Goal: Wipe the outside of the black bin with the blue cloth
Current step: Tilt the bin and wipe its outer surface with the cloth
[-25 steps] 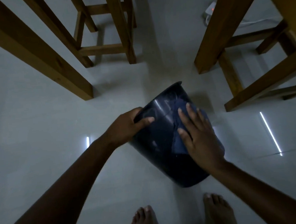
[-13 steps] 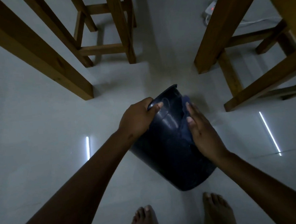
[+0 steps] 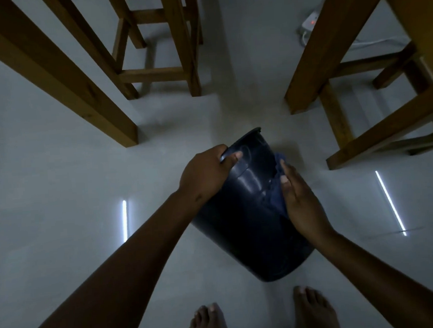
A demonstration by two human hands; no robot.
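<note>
- The black bin point(image 3: 249, 212) is tipped over on the floor point(image 3: 58, 187), its open mouth pointing away from me toward the wooden stool point(image 3: 166, 52) and its closed base toward my bare feet point(image 3: 208, 323). I cannot tell how much of its side actually touches the floor.
- My left hand point(image 3: 206, 174) is closed on the bin's rim, fingers hooked over the edge and the thumb lying on the outer wall. This grip holds the tilt.
- My right hand point(image 3: 300, 204) lies flat and open on the bin's right flank, pressing the blue cloth point(image 3: 276, 185) against the wall. The cloth is pinned under my palm rather than clutched; only a crumpled edge shows beside my fingers point(image 3: 286, 168).
- I judge the bin light and hollow, since one hand at the rim props it. The wall looks like thin, glossy plastic, so it probably flexes if I press hard in the middle.
- The shine suggests a slick surface. The rim is the stiffest and safest place to hold; a palm on the smooth wall could slide.
- The cloth is soft and limp, and it bunches easily. I should keep it spread under a flat palm so it does not roll up.
- The round body may roll on the smooth floor, so the rim grip needs to stay firm while I push the cloth.
- The wooden table legs point(image 3: 58, 72) stand well apart from the bin on either side, so there is room to turn it.
</note>
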